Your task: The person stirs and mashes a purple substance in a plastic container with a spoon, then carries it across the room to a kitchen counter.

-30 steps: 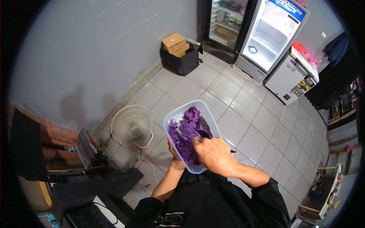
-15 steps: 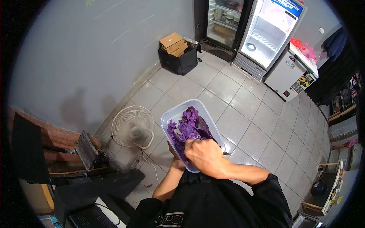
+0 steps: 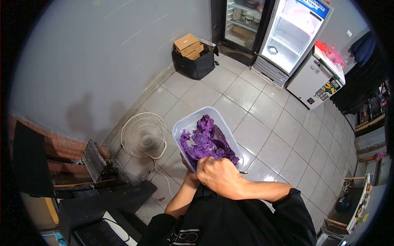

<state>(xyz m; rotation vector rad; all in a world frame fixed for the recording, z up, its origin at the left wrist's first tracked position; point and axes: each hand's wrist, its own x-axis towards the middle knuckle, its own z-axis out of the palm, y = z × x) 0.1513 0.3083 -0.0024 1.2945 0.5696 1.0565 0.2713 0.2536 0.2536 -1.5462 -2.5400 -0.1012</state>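
A clear plastic container [image 3: 217, 116] holds chunky purple mash [image 3: 205, 137] that looks like purple yam, with a larger dark piece [image 3: 220, 139] at its right side. My left hand [image 3: 186, 164] supports the container from its left side and below; most of its fingers are hidden. My right hand [image 3: 219, 176] is a closed fist over the container's near end, touching or just above the rim. From the fist's right side pokes the thin end of a utensil handle [image 3: 243, 172]; its working end is hidden.
A white fan [image 3: 143, 135] stands on the tiled floor at left, its cord trailing. Farther off are a black bag with cardboard boxes [image 3: 188, 47], two glass-door fridges [image 3: 287, 41] and a white chest freezer [image 3: 316, 78]. Black furniture [image 3: 102, 209] is close on my left.
My right fist has moved toward my body, from over the mash to the container's near end, uncovering more mash. The container stays almost in place.
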